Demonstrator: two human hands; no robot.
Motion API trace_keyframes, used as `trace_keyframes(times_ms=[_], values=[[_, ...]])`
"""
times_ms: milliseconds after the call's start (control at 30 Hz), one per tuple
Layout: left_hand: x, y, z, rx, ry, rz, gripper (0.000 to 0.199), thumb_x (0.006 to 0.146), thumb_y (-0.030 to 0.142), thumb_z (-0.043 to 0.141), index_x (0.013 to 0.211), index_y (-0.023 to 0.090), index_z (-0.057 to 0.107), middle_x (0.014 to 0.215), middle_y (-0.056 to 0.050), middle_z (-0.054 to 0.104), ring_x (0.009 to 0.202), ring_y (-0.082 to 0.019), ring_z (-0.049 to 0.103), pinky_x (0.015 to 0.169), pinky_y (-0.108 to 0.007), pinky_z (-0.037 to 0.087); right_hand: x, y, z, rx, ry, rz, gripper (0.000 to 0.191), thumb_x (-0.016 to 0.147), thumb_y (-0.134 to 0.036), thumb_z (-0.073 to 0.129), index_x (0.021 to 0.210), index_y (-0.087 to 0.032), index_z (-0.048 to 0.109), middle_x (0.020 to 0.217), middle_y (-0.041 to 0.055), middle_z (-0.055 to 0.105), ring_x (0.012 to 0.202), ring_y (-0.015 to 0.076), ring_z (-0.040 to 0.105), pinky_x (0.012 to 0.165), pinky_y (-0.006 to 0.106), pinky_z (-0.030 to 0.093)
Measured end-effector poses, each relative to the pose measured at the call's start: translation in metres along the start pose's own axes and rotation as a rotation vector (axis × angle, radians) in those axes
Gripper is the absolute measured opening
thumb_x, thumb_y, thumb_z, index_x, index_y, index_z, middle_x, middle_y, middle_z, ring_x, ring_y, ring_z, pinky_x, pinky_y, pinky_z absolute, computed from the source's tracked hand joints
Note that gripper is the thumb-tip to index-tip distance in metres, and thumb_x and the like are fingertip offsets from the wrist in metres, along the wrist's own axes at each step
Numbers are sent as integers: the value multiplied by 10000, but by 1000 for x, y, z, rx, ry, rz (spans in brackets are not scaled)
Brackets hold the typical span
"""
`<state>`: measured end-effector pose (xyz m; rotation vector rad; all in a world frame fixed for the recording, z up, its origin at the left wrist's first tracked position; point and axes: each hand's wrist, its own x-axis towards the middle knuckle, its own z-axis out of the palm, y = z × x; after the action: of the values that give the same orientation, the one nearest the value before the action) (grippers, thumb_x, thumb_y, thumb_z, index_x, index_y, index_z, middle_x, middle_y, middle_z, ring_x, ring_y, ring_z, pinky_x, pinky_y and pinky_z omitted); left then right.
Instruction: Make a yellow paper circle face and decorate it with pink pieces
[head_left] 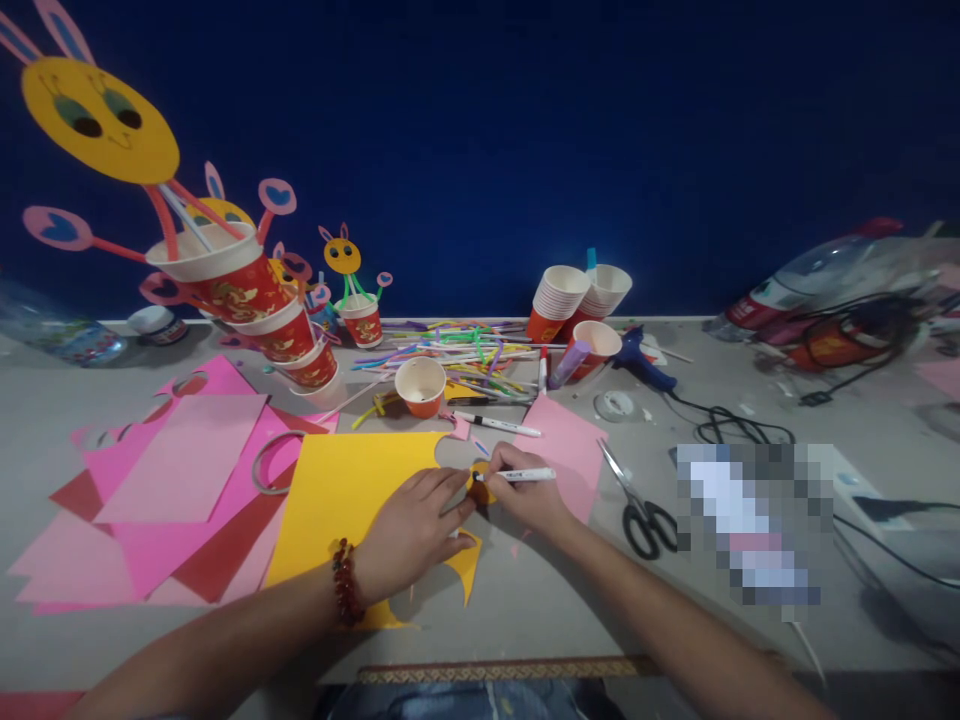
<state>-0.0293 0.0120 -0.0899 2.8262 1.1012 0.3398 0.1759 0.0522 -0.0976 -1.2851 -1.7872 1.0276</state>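
My right hand (525, 485) grips a white marker (534, 475), its tip pointing left onto a small yellow paper piece (482, 487) with dark marks on it. Against the left edge of that piece rest the fingers of my left hand (420, 525), which lies partly over a yellow sheet (360, 480); its fingertips are partly hidden. A torn yellow scrap (466, 568) lies beneath and beside my left hand. Behind both hands is another white marker (499, 426) with a black end. A pink sheet (574, 450) lies just past my right hand.
Scissors (637, 505) and a blue glue gun (641, 360) with its cord lie right. Pink and red sheets (180, 470) spread left. Paper cups with yellow bunny faces (101, 120) stand back left. Colourful pipe cleaners (465, 350), a cup (421, 387) and stacked cups (559, 300) are behind.
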Motion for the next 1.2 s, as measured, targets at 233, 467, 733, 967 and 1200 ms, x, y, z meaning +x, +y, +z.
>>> trace_keyframes(times_ms=[233, 467, 733, 967, 1200], values=[[-1, -1, 1, -8, 7, 4, 464, 894, 446, 640, 1276, 193, 565, 1350, -130, 566, 1239, -288, 522, 1029, -462, 450, 0, 1, 0, 8, -2, -7, 83, 712, -205, 498, 635, -220, 470, 577, -35, 526, 531, 131, 468, 509, 234, 339], [-1, 0, 1, -9, 14, 7, 436, 893, 447, 641, 1240, 188, 589, 1342, -132, 572, 1239, -287, 522, 1036, -462, 447, 0, 0, 0, 16, 1, 3, 80, 722, -210, 507, 646, -217, 482, 579, -37, 532, 535, 131, 472, 513, 234, 345], [-1, -1, 2, 2, 6, 5, 471, 893, 457, 636, 1272, 186, 575, 1355, -130, 563, 1240, -291, 521, 1039, -457, 448, 0, 3, 1, 12, 1, -23, 86, 715, -192, 511, 638, -214, 480, 575, -42, 521, 529, 122, 454, 507, 228, 337], [-1, 0, 1, -2, 11, 3, 451, 887, 459, 644, 1238, 181, 596, 1351, -129, 569, 1240, -292, 519, 1037, -457, 449, 0, 3, 0, 17, 7, -1, 80, 717, -206, 509, 644, -214, 479, 576, -38, 525, 537, 130, 467, 515, 233, 344], [-1, -1, 1, 3, 5, 5, 483, 886, 451, 648, 1283, 187, 567, 1347, -128, 568, 1240, -287, 516, 1035, -458, 451, 0, 4, 1, 6, -3, -10, 95, 719, -194, 505, 637, -216, 463, 577, -38, 512, 537, 129, 457, 514, 240, 329]])
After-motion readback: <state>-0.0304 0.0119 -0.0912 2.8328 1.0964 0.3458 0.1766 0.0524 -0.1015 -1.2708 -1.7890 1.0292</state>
